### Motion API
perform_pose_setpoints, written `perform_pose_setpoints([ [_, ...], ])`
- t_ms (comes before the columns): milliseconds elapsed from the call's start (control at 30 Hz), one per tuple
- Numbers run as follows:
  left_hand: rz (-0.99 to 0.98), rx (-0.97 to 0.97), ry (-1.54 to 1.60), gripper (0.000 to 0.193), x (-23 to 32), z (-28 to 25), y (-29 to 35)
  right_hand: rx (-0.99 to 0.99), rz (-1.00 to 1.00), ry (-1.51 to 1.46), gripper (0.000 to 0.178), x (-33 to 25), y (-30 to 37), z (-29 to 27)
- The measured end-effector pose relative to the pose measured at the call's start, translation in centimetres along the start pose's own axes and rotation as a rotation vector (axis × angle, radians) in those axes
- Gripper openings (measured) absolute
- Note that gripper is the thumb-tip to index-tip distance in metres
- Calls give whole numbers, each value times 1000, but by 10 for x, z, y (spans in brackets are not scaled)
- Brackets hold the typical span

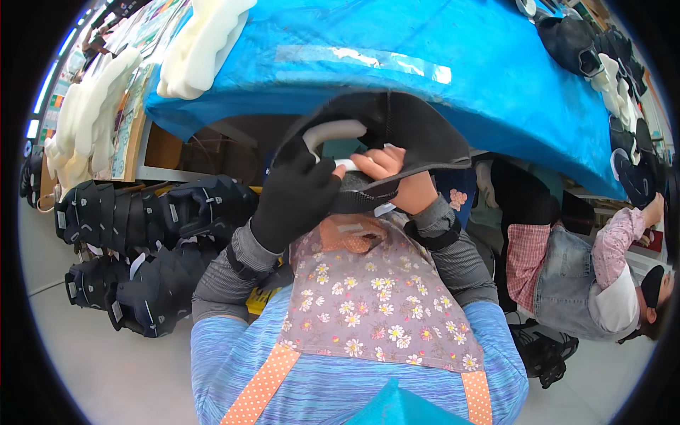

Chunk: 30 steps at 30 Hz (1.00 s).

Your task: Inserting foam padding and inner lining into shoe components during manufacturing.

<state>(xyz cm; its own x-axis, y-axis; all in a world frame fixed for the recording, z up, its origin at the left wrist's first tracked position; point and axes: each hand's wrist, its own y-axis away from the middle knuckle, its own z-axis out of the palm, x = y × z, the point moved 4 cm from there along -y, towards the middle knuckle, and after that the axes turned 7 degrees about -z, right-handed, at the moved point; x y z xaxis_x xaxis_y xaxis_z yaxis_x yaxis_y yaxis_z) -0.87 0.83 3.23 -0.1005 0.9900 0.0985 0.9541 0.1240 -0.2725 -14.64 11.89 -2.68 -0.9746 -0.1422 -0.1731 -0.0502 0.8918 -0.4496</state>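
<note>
In front of my chest I hold a black, hollow, curved fabric piece (419, 134) with its opening turned toward me. A white, C-shaped, foam-like strip (338, 131) curves inside that opening. My left hand (296, 202), in a black glove with a bare fingertip showing, is closed around the left edge of the black piece. My bare right hand (397, 177) reaches inside it, its bent fingers pinching the lower end of the white strip. The far side of the black piece and part of the right palm are hidden.
Ahead spreads a table under a blue cover (368, 35), with stacked white foam pieces (202, 49) at its left. Black padded items (149, 212) hang in rows on my left. On the right, a co-worker (567, 276) works beside black pieces (570, 46) on the table.
</note>
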Motion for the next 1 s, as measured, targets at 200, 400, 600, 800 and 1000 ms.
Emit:
perform_pose_setpoints([
  [200,20,171,208,23,-19,39,-1,70,129,-209,52,1,-5,-3],
  [400,-71,227,465,22,-22,52,-3,39,370,-134,38,13,21,17],
  [600,-140,277,571,32,-27,62,-12,264,161,-92,24,6,13,13],
  [800,-254,156,543,32,-39,89,-18,260,386,-335,20,24,2,16],
  [1000,-566,-133,880,29,-51,110,-35,147,741,-723,18,41,-4,23],
])
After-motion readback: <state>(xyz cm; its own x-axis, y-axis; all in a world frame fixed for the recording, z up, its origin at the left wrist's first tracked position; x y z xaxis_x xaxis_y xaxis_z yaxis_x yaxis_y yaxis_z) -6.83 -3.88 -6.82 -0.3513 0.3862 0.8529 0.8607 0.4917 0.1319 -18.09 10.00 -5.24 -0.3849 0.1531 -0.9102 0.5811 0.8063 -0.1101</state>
